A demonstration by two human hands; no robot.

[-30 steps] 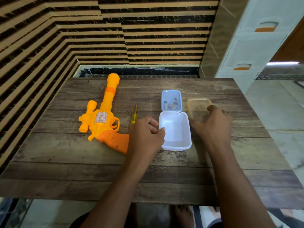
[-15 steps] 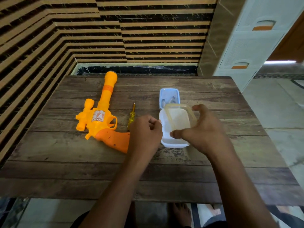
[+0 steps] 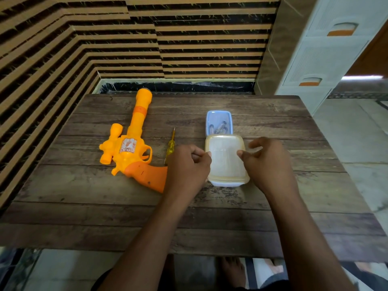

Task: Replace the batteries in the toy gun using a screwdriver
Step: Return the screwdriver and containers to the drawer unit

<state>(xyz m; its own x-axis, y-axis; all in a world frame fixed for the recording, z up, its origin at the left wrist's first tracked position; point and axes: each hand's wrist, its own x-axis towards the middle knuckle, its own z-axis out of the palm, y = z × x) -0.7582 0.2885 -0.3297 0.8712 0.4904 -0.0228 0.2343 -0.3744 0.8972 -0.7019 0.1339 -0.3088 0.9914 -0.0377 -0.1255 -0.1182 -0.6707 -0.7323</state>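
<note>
An orange and yellow toy gun [image 3: 131, 148] lies on the left of the wooden table [image 3: 84, 208], barrel pointing away. A yellow-handled screwdriver [image 3: 170, 146] lies just right of it. A small blue box [image 3: 210, 120] holds several batteries [image 3: 220, 128]. In front of it stands a white container [image 3: 227, 183] with a translucent lid [image 3: 225, 158] resting on top. My left hand [image 3: 186, 164] pinches the lid's left edge. My right hand [image 3: 266, 162] touches its right edge with thumb and fingers.
A striped brown wall runs behind and along the left of the table. A white drawer cabinet [image 3: 327, 49] stands at the back right. Tiled floor lies to the right. My bare feet show below the table's front edge.
My right hand picked up the lid from the table beside the white container, carried it left and set it on top. My left hand stayed at the container's left edge.
</note>
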